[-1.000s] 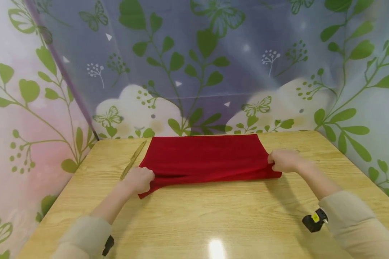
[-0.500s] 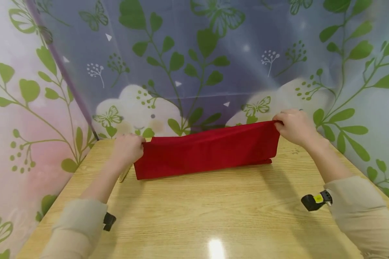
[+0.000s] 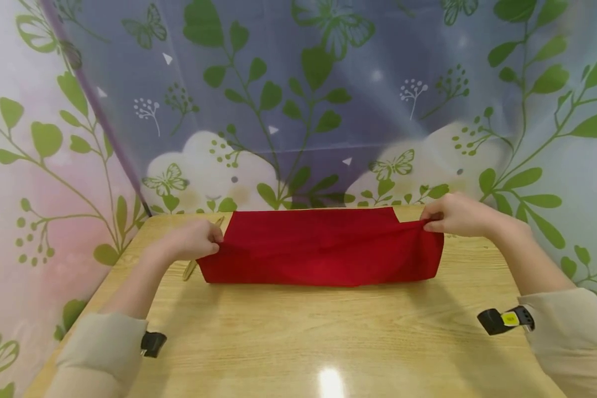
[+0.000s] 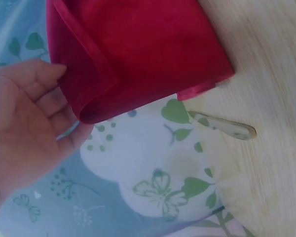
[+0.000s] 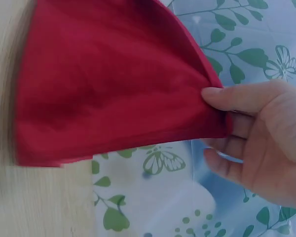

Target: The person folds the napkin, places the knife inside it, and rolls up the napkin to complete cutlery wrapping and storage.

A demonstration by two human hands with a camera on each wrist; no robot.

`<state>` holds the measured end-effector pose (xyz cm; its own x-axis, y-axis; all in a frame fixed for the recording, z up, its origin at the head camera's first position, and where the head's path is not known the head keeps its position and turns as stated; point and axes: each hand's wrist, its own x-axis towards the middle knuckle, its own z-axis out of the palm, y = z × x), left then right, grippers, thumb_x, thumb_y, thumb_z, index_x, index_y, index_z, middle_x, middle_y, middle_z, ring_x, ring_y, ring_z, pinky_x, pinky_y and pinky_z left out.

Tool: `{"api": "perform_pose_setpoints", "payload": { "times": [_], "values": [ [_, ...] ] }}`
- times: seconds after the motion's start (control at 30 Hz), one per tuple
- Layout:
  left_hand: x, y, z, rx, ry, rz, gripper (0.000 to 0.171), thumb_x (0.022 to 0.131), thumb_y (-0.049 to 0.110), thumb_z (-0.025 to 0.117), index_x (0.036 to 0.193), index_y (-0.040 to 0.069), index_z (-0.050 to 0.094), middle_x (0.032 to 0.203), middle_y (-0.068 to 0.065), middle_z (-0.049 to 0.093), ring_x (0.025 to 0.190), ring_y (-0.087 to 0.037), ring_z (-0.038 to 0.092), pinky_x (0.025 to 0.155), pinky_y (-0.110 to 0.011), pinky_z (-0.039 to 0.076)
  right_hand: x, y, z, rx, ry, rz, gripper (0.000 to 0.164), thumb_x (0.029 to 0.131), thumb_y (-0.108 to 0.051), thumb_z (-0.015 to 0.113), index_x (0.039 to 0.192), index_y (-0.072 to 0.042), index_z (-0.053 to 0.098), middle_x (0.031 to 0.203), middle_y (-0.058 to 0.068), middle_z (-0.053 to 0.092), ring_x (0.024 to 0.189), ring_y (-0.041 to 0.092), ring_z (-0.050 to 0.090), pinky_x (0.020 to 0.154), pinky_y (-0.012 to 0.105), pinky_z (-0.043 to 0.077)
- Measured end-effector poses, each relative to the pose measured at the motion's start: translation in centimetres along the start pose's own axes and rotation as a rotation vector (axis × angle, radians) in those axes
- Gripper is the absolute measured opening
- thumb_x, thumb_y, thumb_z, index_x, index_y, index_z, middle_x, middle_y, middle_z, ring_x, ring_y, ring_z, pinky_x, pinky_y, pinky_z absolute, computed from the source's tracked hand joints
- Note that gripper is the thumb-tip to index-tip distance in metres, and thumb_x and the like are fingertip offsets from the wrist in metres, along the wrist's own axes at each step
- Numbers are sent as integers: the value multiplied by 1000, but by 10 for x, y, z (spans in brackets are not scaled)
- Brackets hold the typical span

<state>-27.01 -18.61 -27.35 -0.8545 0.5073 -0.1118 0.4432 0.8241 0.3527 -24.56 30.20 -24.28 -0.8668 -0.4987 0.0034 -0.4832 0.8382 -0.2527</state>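
Observation:
A red cloth (image 3: 318,254) spans the far middle of the table, its back part lying flat and its front part raised between the hands. At its left corner my left hand (image 3: 194,240) pinches the edge; the left wrist view shows the thumb on the cloth (image 4: 138,49) and the corner curling over. On the opposite side my right hand (image 3: 457,215) holds the other corner between thumb and fingers, and the cloth (image 5: 113,89) drapes down from that grip. Beneath my left hand lies a slender gold-coloured object with a rounded end (image 4: 232,128), partly covered in the head view.
The light wood table (image 3: 298,342) ends at a patterned curtain (image 3: 298,110) with leaves and butterflies, which also hangs along both sides. A black wrist camera (image 3: 502,319) sits at the right sleeve, another black device (image 3: 152,344) at the left.
Both hands first raised the cloth's near edge up and back, then came down again. The right hand has shifted outward and lower, the left slightly lower; both keep hold of the cloth.

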Motion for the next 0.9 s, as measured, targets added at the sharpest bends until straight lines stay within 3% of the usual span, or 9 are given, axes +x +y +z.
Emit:
{"api": "perform_pose_setpoints", "payload": {
  "times": [0.03,0.2,0.3,0.43,0.63,0.9],
  "values": [
    [-2,-1,1,-18,-24,-3,17,76,-3,49,64,9,46,58,3,34,56,-12,29,54,-28,30,-3,2,1,17,-36,6,6,83,-7,64,86,-9,68,73,-6,61,64,11,52,60,30,44],
    [-14,-3,5,-39,-121,-6,12,76,2,55,82,6,64,71,2,52,66,-15,45,60,-30,39,-14,4,8,112,-231,10,8,82,-6,64,79,-13,66,70,-8,57,65,10,48,61,28,42],
    [-18,-2,11,-61,-189,-18,16,77,3,58,91,4,66,81,-1,59,74,-18,50,64,-32,43,-20,1,15,123,-313,-18,12,79,-6,64,73,-16,64,66,-10,53,62,7,44,58,25,39],
    [-22,2,23,-73,-255,-29,13,75,2,58,86,5,64,83,0,58,74,-16,50,64,-31,43,-24,-6,23,149,-364,-36,16,76,-2,63,68,-16,62,62,-11,50,58,5,40,55,24,37],
    [-30,4,43,-131,-325,-26,19,70,-7,51,64,10,48,58,4,37,54,-9,31,53,-25,29,-26,-16,36,164,-417,-17,16,73,-1,65,66,-15,63,60,-11,49,58,4,40,55,24,38],
    [-38,3,63,-152,-370,-27,23,72,-9,52,62,11,46,55,5,36,52,-9,31,51,-24,28,-29,-15,66,158,-462,8,11,72,0,67,74,-11,66,72,-5,57,66,8,47,61,28,44]
  ]
}}
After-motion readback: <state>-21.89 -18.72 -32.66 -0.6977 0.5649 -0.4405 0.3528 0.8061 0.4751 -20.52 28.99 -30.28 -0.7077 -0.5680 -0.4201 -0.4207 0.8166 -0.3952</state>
